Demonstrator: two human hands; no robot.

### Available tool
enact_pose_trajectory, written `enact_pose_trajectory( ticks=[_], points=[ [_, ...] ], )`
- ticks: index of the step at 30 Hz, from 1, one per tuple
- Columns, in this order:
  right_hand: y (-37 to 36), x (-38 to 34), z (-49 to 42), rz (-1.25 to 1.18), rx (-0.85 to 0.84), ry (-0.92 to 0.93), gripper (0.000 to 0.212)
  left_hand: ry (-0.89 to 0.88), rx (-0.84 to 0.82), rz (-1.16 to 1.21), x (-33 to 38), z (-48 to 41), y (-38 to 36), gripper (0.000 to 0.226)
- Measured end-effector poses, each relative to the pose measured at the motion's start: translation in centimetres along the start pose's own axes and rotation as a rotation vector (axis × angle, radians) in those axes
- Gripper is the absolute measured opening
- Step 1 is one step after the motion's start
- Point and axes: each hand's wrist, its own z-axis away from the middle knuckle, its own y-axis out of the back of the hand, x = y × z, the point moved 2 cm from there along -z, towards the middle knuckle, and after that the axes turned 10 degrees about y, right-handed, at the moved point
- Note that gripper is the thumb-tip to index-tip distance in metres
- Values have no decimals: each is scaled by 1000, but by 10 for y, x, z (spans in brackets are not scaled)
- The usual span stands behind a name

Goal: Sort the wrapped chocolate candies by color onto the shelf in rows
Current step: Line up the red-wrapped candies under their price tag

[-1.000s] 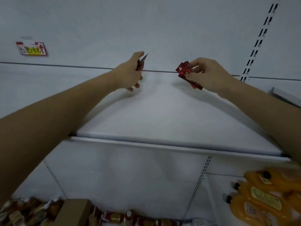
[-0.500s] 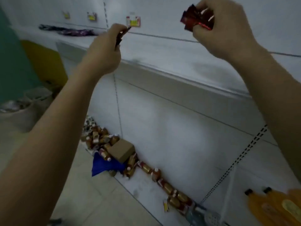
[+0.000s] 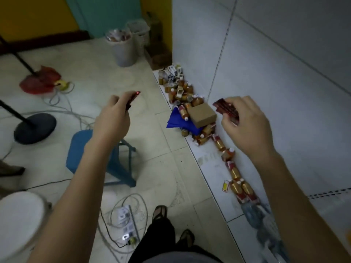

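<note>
The left hand [image 3: 114, 118] pinches a single red foil-wrapped candy [image 3: 133, 97] between thumb and curled fingers. Its long axis slants from lower left to upper right, with the free end pointing toward the white wall panel [image 3: 266, 82]. The right hand [image 3: 245, 126] has its fingers curled round a small stack of red foil-wrapped candies [image 3: 226, 109]. Their length runs from upper left down to lower right, the exposed ends aimed at the other hand. Both lots hang in the air over the pale tiled floor [image 3: 155, 158]. Below sit a blue plastic stool [image 3: 79, 149], a brown cardboard box [image 3: 202, 114] and a line of amber bottles [image 3: 236, 174] along the wall's foot.
</note>
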Motion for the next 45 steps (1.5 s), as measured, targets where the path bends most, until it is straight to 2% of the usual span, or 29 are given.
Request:
enact_pose_trajectory(
  ticks=[6,11,15,21,25,28,34,40,43,45],
  points=[
    [-75,13,1,-36,-352,-53,29,143,-173,-50,-66,3,-30,47],
    [-125,18,-26,-48,-561,-76,28,204,-422,-47,-110,-26,-51,46],
    [-159,13,-69,-45,-611,-98,25,207,-513,-31,-133,-77,-55,42],
    [-206,-9,-130,-124,-628,-158,24,108,-610,-66,-156,-167,-54,41],
    [-223,-15,-178,-173,-548,-196,25,68,-638,-65,-154,-233,-50,42],
    [-228,-16,-229,-145,-471,-150,30,43,-627,-30,-144,-284,-39,42],
    [-211,-19,-363,-157,-276,-17,34,-50,-450,104,-95,-404,2,43],
    [-141,-27,-484,-160,21,131,32,-323,-213,261,0,-508,77,45],
    [-95,-31,-525,-57,200,198,38,-513,-78,412,58,-549,108,43],
    [-61,-30,-538,53,300,203,37,-657,-46,493,98,-575,123,42]
  ],
)
